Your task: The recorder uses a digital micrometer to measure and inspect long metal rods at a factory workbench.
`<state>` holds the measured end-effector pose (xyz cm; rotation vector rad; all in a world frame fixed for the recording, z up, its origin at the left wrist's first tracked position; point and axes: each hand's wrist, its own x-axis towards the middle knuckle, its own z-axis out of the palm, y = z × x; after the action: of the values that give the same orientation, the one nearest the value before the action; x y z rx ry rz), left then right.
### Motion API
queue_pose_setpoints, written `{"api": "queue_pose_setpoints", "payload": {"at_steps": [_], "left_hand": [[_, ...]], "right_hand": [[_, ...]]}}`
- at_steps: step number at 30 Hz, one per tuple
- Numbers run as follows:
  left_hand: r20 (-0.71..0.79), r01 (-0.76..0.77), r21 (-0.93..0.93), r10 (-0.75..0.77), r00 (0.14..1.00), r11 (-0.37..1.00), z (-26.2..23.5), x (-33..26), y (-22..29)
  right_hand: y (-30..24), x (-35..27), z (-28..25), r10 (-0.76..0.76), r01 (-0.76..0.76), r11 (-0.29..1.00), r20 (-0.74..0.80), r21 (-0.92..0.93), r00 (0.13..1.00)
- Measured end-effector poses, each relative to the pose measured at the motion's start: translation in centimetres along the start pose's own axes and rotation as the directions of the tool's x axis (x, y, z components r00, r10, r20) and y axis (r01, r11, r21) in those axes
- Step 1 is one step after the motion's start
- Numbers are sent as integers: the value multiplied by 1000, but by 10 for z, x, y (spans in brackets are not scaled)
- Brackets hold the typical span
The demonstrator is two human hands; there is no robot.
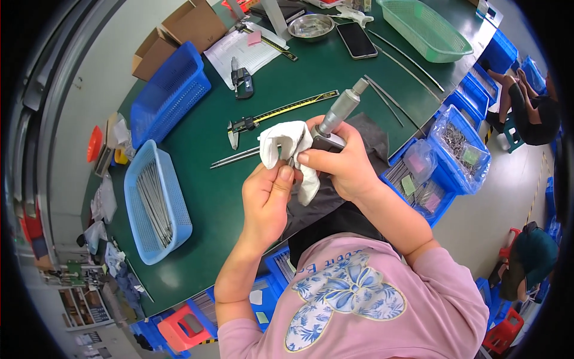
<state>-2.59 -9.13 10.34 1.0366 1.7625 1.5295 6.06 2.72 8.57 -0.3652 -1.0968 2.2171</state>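
My right hand [347,158] is closed round a micrometer [341,110], its silver thimble pointing up and away to the right. A white cloth [290,134] drapes about the micrometer's frame and hangs down between my hands. Thumb and fingers of my left hand [268,194] pinch at the cloth; any small part under the fingertips is hidden. Just left of the cloth, thin metal rods [236,157] lie on the green table. Beyond my hands rests a caliper [281,113] with a yellow-edged scale.
A light blue basket [179,206] of metal rods stands left, with a darker blue basket [158,113] behind it. Farther back are a second micrometer [242,81], a metal bowl [311,27], a phone [357,40] and a green basket [424,30]. Blue bins [445,200] stand right.
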Motion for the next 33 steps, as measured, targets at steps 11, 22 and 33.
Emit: {"api": "queue_pose_setpoints", "payload": {"at_steps": [11,22,33], "left_hand": [[-15,-51,112,53,998,992,-2,1,0],[-514,-605,-605,327,793,518,-84,23,48],[-622,-644,-752,173,764,139,-119,8,38]], "right_hand": [[-4,9,3,117,-121,989,51,89,992],[3,2,-4,42,-47,992,-44,-119,998],[14,-19,2,204,-203,979,36,-21,978]]}}
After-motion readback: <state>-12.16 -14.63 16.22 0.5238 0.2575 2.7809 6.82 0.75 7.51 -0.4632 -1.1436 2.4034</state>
